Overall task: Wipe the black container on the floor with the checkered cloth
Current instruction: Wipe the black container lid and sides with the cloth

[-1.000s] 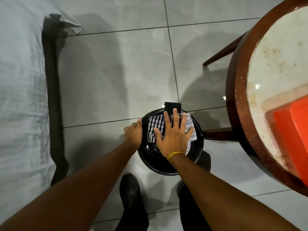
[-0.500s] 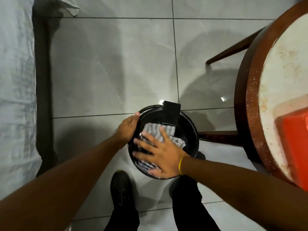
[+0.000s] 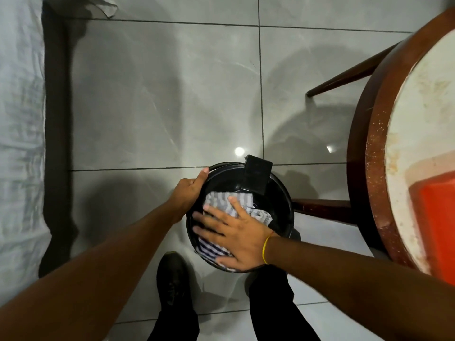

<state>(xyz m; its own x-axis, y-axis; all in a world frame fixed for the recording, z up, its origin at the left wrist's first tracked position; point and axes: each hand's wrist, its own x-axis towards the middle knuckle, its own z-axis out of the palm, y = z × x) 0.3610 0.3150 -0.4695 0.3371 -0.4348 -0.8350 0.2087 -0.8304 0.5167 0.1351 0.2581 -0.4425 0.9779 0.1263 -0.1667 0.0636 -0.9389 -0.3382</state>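
Mid-wipe, the right hand (image 3: 236,232) pressed the checkered cloth (image 3: 229,205) flat, fingers spread, on the black container (image 3: 280,212) on the floor near the feet, while the left hand (image 3: 189,193) clasped its left rim; next, likely sweeping toward unwiped areas.

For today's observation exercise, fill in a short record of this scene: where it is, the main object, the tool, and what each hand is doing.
setting: grey tiled floor, beside a round wooden table
object: black container, round, standing on the floor
tool: checkered cloth, lying on the container
left hand: grips the container's rim
right hand: flat, fingers spread, pressing the cloth
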